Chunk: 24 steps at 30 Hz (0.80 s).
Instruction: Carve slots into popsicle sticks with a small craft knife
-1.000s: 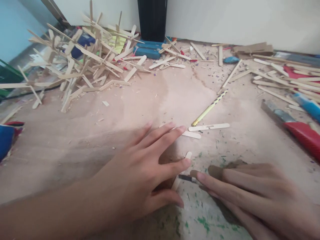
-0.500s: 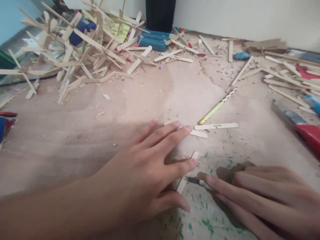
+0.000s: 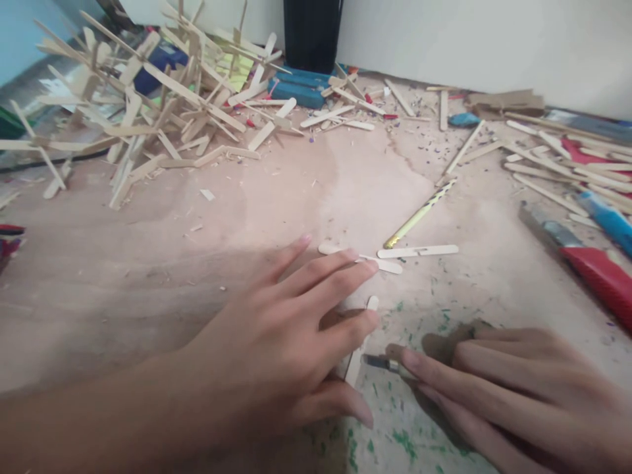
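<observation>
My left hand (image 3: 301, 329) lies spread over the wooden table, its index finger and thumb on a popsicle stick (image 3: 354, 368) that slants away from me. Under its middle fingertips is another popsicle stick (image 3: 391, 266), partly covered. From the right, my right hand (image 3: 518, 382) is closed around a craft knife (image 3: 394, 366) with a short dark blade; most of the handle is hidden by the fingers. The blade tip sits at the right edge of the slanted stick. Just beyond, a notched popsicle stick (image 3: 419, 251) lies flat beside a yellow patterned pencil (image 3: 419, 214).
A tangled heap of joined popsicle sticks (image 3: 182, 99) fills the back left. Behind stands a black upright (image 3: 312, 33) with a blue block (image 3: 299, 87) at its foot. Loose sticks (image 3: 567, 168), a red utility knife (image 3: 592, 270) and a blue tube-like object (image 3: 609, 220) lie right.
The view has shifted slightly, so the background sits a little further left and lower. The craft knife stays beside the slanted stick; both hands hold nearly the same pose.
</observation>
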Motion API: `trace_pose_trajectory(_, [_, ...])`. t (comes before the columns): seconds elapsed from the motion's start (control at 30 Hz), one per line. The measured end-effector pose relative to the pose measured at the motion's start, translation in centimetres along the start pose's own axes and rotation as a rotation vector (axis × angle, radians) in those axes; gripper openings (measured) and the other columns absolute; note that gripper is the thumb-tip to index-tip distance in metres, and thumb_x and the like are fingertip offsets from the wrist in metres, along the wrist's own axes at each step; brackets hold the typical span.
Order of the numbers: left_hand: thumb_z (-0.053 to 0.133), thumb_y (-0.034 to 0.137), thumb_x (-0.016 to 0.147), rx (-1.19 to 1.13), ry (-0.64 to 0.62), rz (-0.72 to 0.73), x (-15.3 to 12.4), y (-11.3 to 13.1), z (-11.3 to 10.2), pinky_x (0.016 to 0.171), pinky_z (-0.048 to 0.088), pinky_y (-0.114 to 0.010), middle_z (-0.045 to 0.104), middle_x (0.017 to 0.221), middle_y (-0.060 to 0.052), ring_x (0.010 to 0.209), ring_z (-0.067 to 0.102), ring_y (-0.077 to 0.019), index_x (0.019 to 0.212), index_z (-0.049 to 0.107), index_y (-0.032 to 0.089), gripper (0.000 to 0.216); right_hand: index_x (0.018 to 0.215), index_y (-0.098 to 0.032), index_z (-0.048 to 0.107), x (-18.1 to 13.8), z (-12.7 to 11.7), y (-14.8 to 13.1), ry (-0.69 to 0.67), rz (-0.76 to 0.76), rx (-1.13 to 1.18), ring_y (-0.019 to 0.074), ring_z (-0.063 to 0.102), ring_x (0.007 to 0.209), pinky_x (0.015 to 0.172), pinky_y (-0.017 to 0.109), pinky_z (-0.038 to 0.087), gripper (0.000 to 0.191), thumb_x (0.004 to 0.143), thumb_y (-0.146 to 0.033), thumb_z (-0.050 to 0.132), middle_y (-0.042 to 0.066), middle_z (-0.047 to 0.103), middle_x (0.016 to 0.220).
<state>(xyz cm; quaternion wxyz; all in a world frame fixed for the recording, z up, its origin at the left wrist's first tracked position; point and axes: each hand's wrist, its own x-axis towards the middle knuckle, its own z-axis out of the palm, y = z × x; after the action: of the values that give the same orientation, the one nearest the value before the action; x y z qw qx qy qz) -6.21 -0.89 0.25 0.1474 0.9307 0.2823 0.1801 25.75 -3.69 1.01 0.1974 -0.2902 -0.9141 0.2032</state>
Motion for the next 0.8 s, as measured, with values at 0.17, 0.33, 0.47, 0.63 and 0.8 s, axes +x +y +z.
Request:
trace_pose_trajectory(0.17, [0.064,0.032,0.124,-0.006,0.089,0.061,0.4,-0.4,-0.1,0.15,0.025,-0.041,0.084,0.146,-0.006,0.146,0.072,-0.023,0.127,0.079,0.018,0.021,0.141,-0.011,0.073,0.7,0.1,0.1,0.009,-0.016,0.038,0.0111,0.053,0.053,0.049,0.033,0.037,0.027,0.122,-0.01,0.053,-0.007,0.058,0.072])
trace_pose_trajectory(0.33, [0.054,0.012,0.121,0.029,-0.003,0.156,1.2,-1.1,-1.1,0.139,0.049,-0.043,0.087,0.14,-0.004,0.136,0.078,-0.0213,0.129,0.082,0.021,0.031,0.138,-0.011,0.073,0.4,0.2,-0.1,0.016,0.002,0.021,0.0119,0.051,0.055,0.05,0.034,0.036,0.024,0.122,-0.011,0.055,-0.006,0.056,0.072])
trace_pose_trajectory(0.47, [0.069,0.035,0.119,0.036,-0.047,0.081,2.2,-0.7,-1.1,0.138,0.052,-0.05,0.085,0.141,-0.006,0.141,0.074,-0.0256,0.139,0.082,0.03,0.025,0.143,-0.012,0.072,-0.7,-0.1,0.1,0.039,0.021,0.022,0.0139,0.053,0.056,0.052,0.036,0.039,0.029,0.119,-0.008,0.058,-0.005,0.058,0.074])
trace_pose_trajectory(0.63, [0.07,0.043,0.119,0.038,-0.064,0.087,2.8,-0.1,-1.1,0.135,0.055,-0.05,0.083,0.139,-0.007,0.137,0.073,-0.0261,0.141,0.081,0.03,0.028,0.148,-0.012,0.071,-0.9,-0.1,0.5,0.048,0.016,0.052,0.0148,0.055,0.058,0.053,0.037,0.04,0.033,0.118,-0.007,0.057,-0.004,0.062,0.077])
trace_pose_trajectory(0.8, [0.06,0.025,0.123,0.076,-0.037,0.138,1.6,-0.3,-1.9,0.127,0.056,-0.038,0.086,0.119,-0.002,0.115,0.075,-0.0196,0.125,0.084,0.025,0.024,0.147,-0.012,0.07,-0.6,0.0,0.7,0.042,-0.004,0.058,0.0146,0.051,0.055,0.05,0.037,0.035,0.032,0.117,-0.007,0.058,-0.005,0.058,0.074])
